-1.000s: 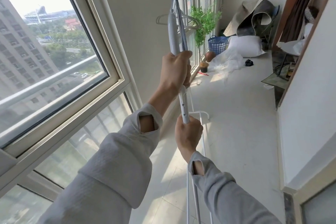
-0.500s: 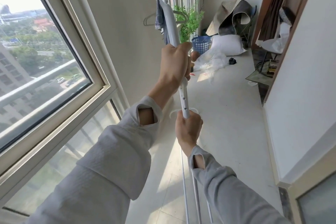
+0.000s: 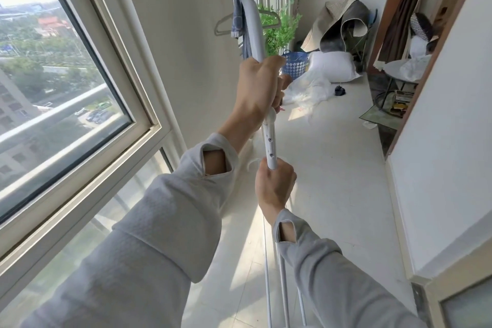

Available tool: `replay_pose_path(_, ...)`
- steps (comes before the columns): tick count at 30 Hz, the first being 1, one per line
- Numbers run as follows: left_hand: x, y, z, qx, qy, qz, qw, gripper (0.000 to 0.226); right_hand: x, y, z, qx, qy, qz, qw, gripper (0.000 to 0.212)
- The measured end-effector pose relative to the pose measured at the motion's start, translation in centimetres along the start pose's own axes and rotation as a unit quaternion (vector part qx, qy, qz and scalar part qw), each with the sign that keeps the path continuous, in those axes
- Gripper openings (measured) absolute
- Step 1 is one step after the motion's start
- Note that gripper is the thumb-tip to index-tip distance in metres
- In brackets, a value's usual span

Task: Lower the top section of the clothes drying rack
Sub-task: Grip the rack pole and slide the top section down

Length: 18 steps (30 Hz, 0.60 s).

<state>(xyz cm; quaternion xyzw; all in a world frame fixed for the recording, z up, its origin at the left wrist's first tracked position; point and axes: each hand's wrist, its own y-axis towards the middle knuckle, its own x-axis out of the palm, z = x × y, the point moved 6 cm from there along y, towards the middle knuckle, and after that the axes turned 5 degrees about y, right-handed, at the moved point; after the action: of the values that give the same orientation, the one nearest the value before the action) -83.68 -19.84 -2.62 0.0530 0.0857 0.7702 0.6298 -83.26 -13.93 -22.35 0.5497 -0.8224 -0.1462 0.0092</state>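
Compared with one second ago, the view is turned more to the right: the window takes less of the left side, and the far end of the balcony sits more to the right of the pole. The two hands keep the same grip and the same order on the pole, and the stretch of pole with small holes between them looks about as long as before.

The drying rack pole rises almost upright in the middle. To its left the wall and window frame are near; to its right the pale floor is open as far as the right wall. Behind the pole, at the far end, lie a white pillow, a blue basket and a green plant. The top section leans away to the upper left, with a dark cloth and a hanger just beside it.

The left hand is clamped around the top section where it meets the pole, fingers wrapped tight. The right hand is lower, fingers closed around the pole. Below it thin white bars run down to the bottom edge
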Motion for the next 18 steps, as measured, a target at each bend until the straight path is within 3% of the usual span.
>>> replay_pose_path(10, -0.7, 4.0, -0.7, -0.019, 0.026, 0.006, 0.999, 0.064, 3.6, 2.8, 0.5, 0.027, 0.012, -0.002, 1.000, 0.029)
replay_pose_path(18, -1.1, 8.4, -1.6, -0.025, 0.003, 0.014, 1.000, 0.058, 6.5, 6.6, 0.5, 0.009, 0.013, 0.003, 1.000, 0.025)
